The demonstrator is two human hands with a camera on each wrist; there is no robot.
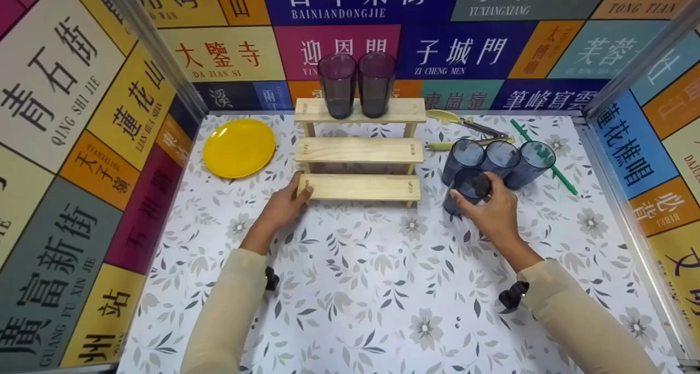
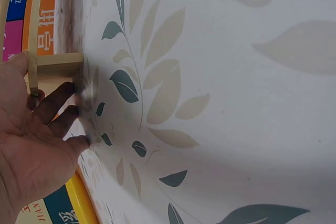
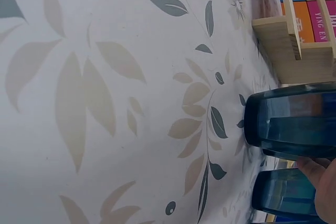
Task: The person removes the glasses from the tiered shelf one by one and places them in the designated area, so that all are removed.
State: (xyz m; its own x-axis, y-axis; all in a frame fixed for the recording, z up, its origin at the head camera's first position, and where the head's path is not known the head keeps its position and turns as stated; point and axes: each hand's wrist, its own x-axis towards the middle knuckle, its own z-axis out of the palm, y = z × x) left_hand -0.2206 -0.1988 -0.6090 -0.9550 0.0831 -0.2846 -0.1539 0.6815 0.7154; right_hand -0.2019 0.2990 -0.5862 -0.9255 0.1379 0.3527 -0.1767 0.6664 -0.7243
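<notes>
A three-step wooden rack (image 1: 358, 187) stands at the middle back of the table. My left hand (image 1: 281, 204) holds the left end of its lowest step, thumb on top; in the left wrist view the fingers reach around the wooden edge (image 2: 60, 64). Two purplish glasses (image 1: 339, 87) stand side by side on the top step. To the right of the rack my right hand (image 1: 495, 212) grips a blue glass (image 1: 471, 183) near its rim, also seen in the right wrist view as the nearer tumbler (image 3: 289, 119). Several more blue glasses (image 1: 502, 155) stand close behind it.
A yellow plate (image 1: 239, 147) lies left of the rack. Behind the blue glasses are tongs (image 1: 486, 129) with yellowish tips and a green straw (image 1: 566, 181). Sign-covered panels (image 1: 339, 13) enclose the flower-patterned table (image 1: 350, 286) at back and sides.
</notes>
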